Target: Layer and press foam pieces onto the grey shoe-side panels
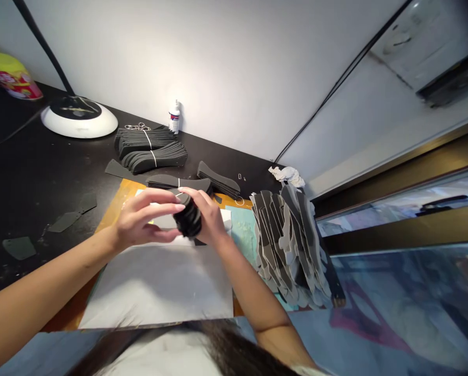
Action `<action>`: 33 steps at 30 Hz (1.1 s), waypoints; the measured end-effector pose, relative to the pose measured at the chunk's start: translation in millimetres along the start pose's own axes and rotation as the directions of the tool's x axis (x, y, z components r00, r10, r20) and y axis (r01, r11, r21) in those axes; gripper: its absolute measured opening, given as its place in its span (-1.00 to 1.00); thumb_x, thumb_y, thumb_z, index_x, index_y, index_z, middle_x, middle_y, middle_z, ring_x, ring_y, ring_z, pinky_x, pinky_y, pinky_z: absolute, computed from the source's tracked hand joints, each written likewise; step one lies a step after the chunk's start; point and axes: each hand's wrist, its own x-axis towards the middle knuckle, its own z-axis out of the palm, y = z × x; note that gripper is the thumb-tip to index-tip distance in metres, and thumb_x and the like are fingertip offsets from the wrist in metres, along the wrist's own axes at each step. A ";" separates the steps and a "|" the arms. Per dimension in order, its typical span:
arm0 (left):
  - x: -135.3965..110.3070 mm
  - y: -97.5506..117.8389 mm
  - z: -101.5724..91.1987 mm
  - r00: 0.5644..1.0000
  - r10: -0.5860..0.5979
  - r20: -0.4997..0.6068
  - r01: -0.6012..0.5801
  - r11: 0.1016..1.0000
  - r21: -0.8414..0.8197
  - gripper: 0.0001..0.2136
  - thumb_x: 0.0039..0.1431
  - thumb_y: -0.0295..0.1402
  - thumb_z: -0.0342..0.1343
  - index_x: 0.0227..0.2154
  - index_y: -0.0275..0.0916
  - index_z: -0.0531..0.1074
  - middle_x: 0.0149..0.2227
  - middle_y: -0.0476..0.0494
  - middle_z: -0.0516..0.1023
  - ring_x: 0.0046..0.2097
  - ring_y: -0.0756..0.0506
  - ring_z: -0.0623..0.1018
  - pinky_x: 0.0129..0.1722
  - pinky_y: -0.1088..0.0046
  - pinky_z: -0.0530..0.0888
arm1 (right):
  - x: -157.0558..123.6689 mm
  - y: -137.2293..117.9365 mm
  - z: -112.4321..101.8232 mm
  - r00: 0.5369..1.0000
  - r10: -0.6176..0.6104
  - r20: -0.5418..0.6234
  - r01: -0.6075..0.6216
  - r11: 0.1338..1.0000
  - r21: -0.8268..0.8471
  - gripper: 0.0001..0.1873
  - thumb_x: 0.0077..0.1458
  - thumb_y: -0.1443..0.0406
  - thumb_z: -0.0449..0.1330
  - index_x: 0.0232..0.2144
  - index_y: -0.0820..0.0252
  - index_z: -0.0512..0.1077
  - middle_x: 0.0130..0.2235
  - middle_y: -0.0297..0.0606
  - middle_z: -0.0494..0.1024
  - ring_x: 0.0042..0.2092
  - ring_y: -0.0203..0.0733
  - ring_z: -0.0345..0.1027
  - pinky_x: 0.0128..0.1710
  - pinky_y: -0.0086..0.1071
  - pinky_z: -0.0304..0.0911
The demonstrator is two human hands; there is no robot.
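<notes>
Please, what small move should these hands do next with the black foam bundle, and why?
Probably wrap a tie around it: the left hand and right hand grip the black foam bundle, and the stacks of foam strips behind it carry white ties.

A bundle of black foam strips (189, 218) sits gripped between the two hands, its layers curled and packed closely together so that their edges show as a dark, ribbed, slightly fanned end. The left hand (145, 216) comes in from the left and presses its fingers against the bundle's near side, while the right hand (206, 215) wraps over its top and far side. The bundle stands roughly upright, leaning a little toward the right hand, with its lower end showing below the fingers.
</notes>
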 end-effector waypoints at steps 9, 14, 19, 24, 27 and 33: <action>-9.5 -32.7 -17.6 0.663 -0.607 0.437 0.714 0.689 -0.126 -0.23 0.10 0.16 0.29 0.29 -0.11 0.32 0.26 -0.30 0.40 0.28 -0.38 0.39 0.26 0.08 0.39 | -2.0 22.5 -1.4 0.928 0.274 0.252 -0.358 0.474 0.805 -0.34 -0.09 0.05 0.46 0.05 -0.12 0.34 0.01 -0.30 0.55 0.10 0.00 0.47 0.20 0.05 0.40; -4.0 -42.6 -27.0 0.442 -0.787 0.431 0.889 0.449 -0.091 -0.33 -0.11 0.09 0.44 0.03 -0.17 0.54 0.03 -0.20 0.60 0.05 -0.33 0.56 0.14 0.14 0.50 | -5.5 34.5 -6.3 0.891 0.330 0.311 -0.422 0.352 0.836 -0.13 -0.16 0.06 0.46 0.20 -0.16 0.26 0.10 -0.30 0.54 0.14 0.01 0.47 0.27 0.13 0.32; -5.1 -52.8 -41.0 0.546 -0.793 0.271 0.838 0.523 -0.156 -0.32 -0.18 -0.05 0.52 0.03 -0.20 0.52 0.09 -0.22 0.55 0.14 -0.32 0.51 0.21 0.13 0.46 | -2.9 52.0 -33.9 0.905 0.212 0.368 -0.424 0.403 0.811 0.18 -0.23 -0.21 0.45 0.35 -0.15 0.06 0.26 -0.15 0.43 0.19 0.18 0.44 0.12 0.16 0.41; -7.3 -53.3 -42.3 0.478 -0.746 0.463 0.862 0.500 -0.085 -0.39 -0.17 -0.09 0.51 0.01 -0.11 0.57 0.05 -0.22 0.58 0.11 -0.35 0.55 0.23 0.12 0.47 | 0.4 61.7 -38.1 0.867 0.359 0.345 -0.494 0.542 0.679 -0.17 0.08 -0.34 0.13 0.17 0.03 0.29 0.14 -0.13 0.51 -0.09 -0.04 0.51 -0.24 -0.19 0.52; -8.2 -53.6 -40.5 0.476 -0.733 0.485 0.852 0.520 -0.050 -0.46 -0.14 -0.09 0.49 -0.04 -0.07 0.60 0.01 -0.19 0.61 0.10 -0.34 0.56 0.25 0.12 0.44 | 0.3 62.8 -34.6 0.862 0.385 0.331 -0.504 0.569 0.649 -0.20 0.05 -0.27 0.22 0.16 0.04 0.29 0.13 -0.14 0.49 -0.14 -0.08 0.49 -0.34 -0.26 0.50; -10.6 -56.6 -41.8 0.518 -0.691 0.504 0.817 0.575 -0.051 -0.47 -0.08 -0.08 0.48 -0.03 -0.14 0.60 0.01 -0.23 0.60 0.08 -0.33 0.55 0.25 0.08 0.42 | -2.4 66.7 -35.5 0.897 0.275 0.347 -0.440 0.647 0.623 -0.20 0.06 -0.21 0.23 0.21 0.06 0.28 0.22 -0.09 0.42 0.09 0.03 0.44 -0.07 -0.12 0.51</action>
